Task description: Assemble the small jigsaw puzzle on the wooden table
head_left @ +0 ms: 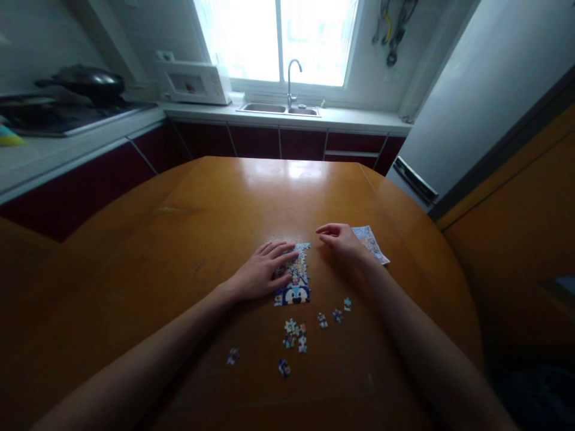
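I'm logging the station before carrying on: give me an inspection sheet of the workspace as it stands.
Surface: wooden table, glossy, with window glare.
Job's things: part-built puzzle; loose pieces scattered nearer the person; printed sheet by the right hand.
Clutter: nothing seen on the table beyond these.
Hands: left hand flat, fingers on the puzzle's left edge; right hand resting on the table, overlapping the sheet, holding nothing visible.
Cables: cords hanging on the wall by the window.
Surroundings: sink, microwave, wok, fridge.
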`<action>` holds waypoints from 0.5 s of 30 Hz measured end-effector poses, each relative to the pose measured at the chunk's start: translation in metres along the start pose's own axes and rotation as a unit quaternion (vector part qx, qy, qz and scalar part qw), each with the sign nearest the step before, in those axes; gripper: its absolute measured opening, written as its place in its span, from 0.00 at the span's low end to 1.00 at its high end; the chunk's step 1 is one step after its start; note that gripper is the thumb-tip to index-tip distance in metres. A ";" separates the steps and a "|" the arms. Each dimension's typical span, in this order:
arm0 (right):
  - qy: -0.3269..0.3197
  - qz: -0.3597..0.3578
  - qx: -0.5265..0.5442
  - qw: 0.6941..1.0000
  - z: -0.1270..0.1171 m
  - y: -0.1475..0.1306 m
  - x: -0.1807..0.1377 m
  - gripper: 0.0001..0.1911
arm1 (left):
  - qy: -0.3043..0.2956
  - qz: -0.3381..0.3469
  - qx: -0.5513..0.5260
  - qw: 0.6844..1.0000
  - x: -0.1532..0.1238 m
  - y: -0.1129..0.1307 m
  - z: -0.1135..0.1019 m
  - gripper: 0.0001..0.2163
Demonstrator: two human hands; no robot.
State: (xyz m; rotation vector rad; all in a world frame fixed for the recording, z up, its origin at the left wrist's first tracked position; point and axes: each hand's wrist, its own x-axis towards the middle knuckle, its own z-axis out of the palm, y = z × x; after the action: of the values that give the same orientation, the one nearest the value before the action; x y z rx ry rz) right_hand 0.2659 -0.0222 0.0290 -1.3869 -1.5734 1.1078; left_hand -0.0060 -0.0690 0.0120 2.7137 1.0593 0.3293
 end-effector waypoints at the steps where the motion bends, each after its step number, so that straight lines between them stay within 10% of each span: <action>1: 0.003 -0.015 -0.017 1.000 -0.006 -0.006 -0.004 0.09 | 0.002 0.001 -0.003 1.000 0.000 0.000 0.000 0.26; 15: -0.148 0.018 -0.343 0.928 -0.030 -0.016 -0.146 0.11 | 0.014 0.012 0.006 1.000 0.002 -0.003 0.002 0.25</action>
State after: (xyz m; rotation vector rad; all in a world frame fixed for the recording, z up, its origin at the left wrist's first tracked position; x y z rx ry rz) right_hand 0.3074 -0.1633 0.0555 -1.7459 -2.3090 0.8385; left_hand -0.0063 -0.0661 0.0098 2.7409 1.0406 0.3681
